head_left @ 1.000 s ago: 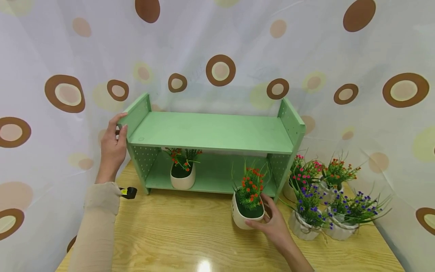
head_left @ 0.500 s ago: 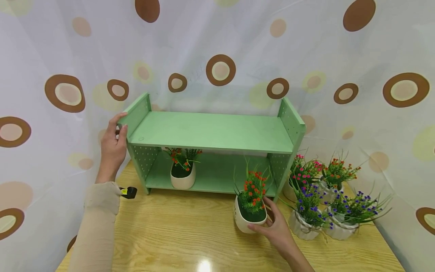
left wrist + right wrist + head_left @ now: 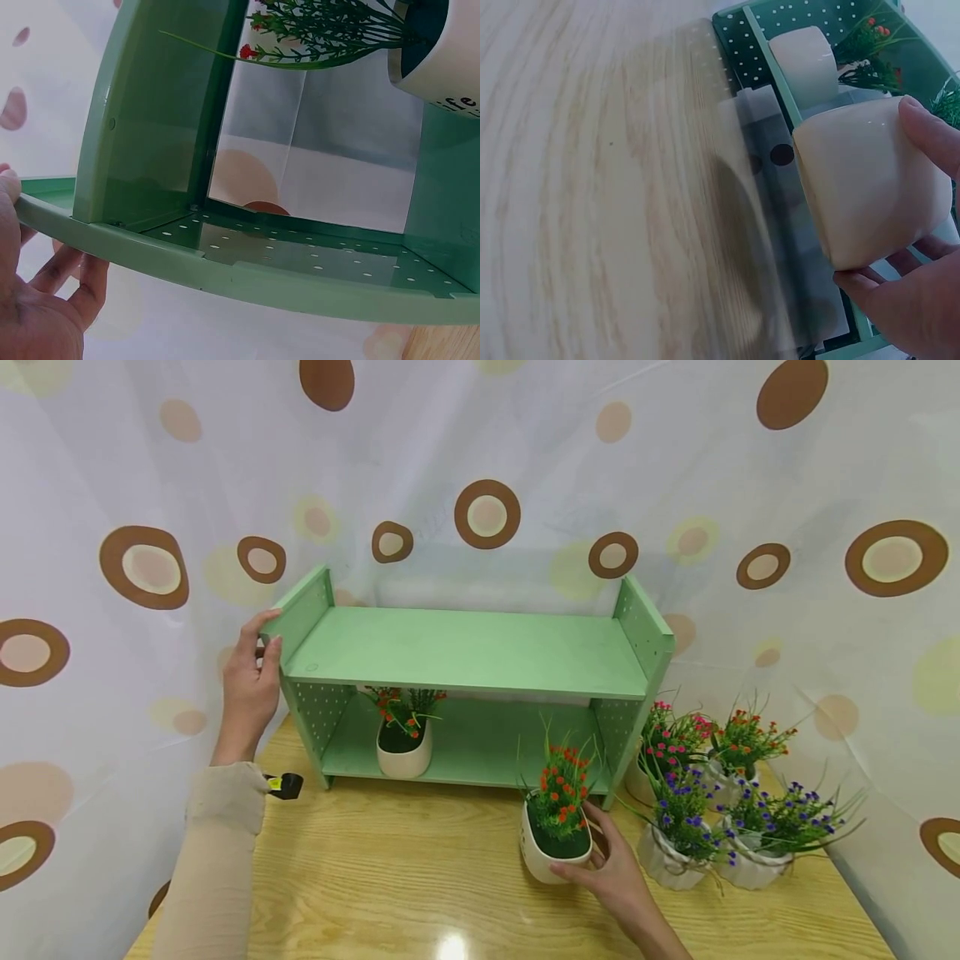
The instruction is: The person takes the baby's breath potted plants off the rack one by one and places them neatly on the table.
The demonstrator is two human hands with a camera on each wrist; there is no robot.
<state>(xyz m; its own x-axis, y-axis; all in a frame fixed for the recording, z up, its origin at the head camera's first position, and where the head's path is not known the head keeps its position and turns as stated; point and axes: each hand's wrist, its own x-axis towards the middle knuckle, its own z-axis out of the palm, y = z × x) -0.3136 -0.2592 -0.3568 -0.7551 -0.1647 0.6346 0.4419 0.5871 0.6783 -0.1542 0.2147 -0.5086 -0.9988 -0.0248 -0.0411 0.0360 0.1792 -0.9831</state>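
My left hand [image 3: 251, 687] grips the left side panel of a green two-tier shelf [image 3: 468, 647] near its upper front corner. In the left wrist view its fingers [image 3: 90, 289] lie along the panel edge. My right hand [image 3: 617, 878] holds a white flower pot [image 3: 542, 863] with orange-red artificial flowers, in front of the lower tier's right part. Thumb and fingers lie around the pot's right side; the right wrist view shows its bare white wall [image 3: 874, 184] above the table. A similar white pot [image 3: 405, 762] with red flowers stands on the lower tier, left of centre.
Right of the shelf, several potted flowers stand on the wooden table [image 3: 390, 877]: pink [image 3: 666, 739], orange-red [image 3: 738, 743] and purple [image 3: 678, 852] ones. A small black item with a yellow label [image 3: 285, 785] lies by the left sleeve. A dotted curtain [image 3: 480, 435] hangs behind.
My right hand has moved the flower pot slightly towards me and to the right, away from the shelf. The left hand and the shelf have stayed in place.
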